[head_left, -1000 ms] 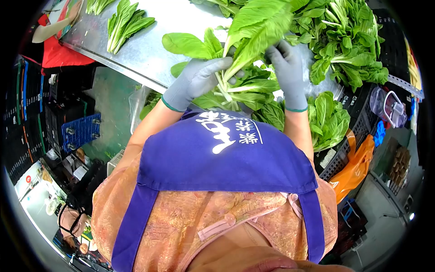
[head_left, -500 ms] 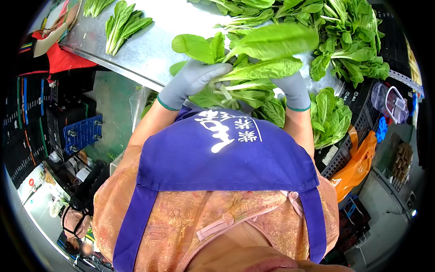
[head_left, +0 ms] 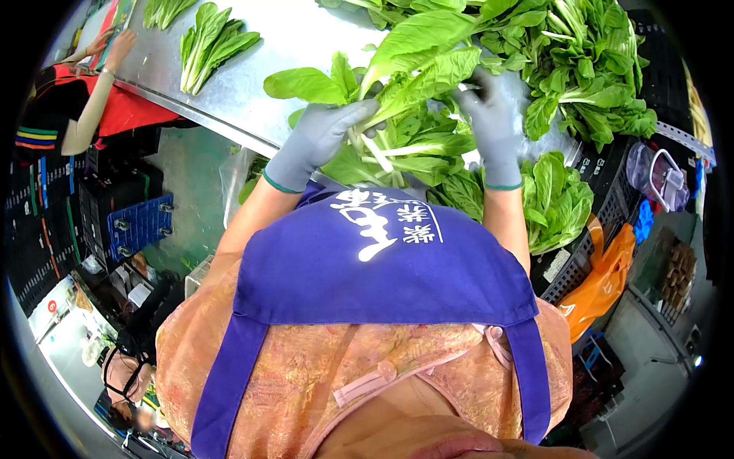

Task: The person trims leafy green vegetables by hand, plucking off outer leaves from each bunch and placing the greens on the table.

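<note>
1. Reference: clock centred on the view, 12 at the far side of the steel table (head_left: 298,30).
2. My left hand (head_left: 321,138), grey-gloved, at 11 o'clock. Fingers closed, gripping the stem end of the leafy bunch (head_left: 424,50).
3. Bunch position: stems in my left hand just short of 12, broad leaves fanning toward 12 and 1, one smaller spray toward 11. Held tilted, above other greens.
4. My right hand (head_left: 493,126), same glove, between 1 and 2. Fingers bent, tips just beside the bunch's leaf ends; whether they close on a leaf, I cannot tell.
5. Loose greens (head_left: 432,145) at 1 o'clock, between and below my hands, pale stalks showing.
6. Large heap of greens (head_left: 589,65) at 2 o'clock, beyond my right hand.
7. Upright greens (head_left: 558,203) near 3, beside a dark crate.
8. Separate bundle (head_left: 210,50) between 10 and 11, lying on the table, well apart from my hands.
9. Another person's hands (head_left: 118,50) at 10, by the table edge.
10. Orange bag (head_left: 600,279) between 3 and 4.
</note>
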